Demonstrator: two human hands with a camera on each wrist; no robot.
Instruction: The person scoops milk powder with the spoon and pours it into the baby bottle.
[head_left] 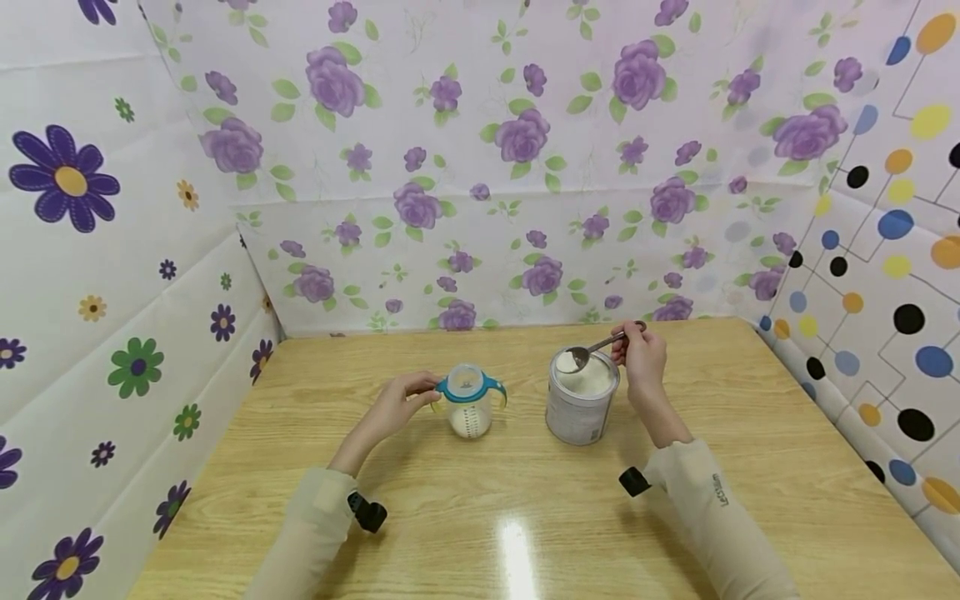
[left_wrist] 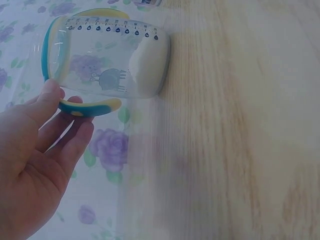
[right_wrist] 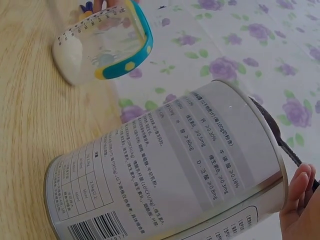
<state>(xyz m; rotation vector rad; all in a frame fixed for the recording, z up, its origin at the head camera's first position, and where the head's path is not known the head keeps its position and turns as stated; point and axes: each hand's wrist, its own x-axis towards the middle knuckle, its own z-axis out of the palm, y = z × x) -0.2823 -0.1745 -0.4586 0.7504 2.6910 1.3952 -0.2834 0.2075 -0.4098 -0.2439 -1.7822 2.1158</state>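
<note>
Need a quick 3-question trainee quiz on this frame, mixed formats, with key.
1. True or false: the right hand holds a spoon over the open powder tin.
2. What does the left hand grip? A) the tin B) a handle of the baby bottle C) the spoon
3. Fill in: white powder lies at the ____ of the bottle.

Key: 1 true; 2 B; 3 bottom.
</note>
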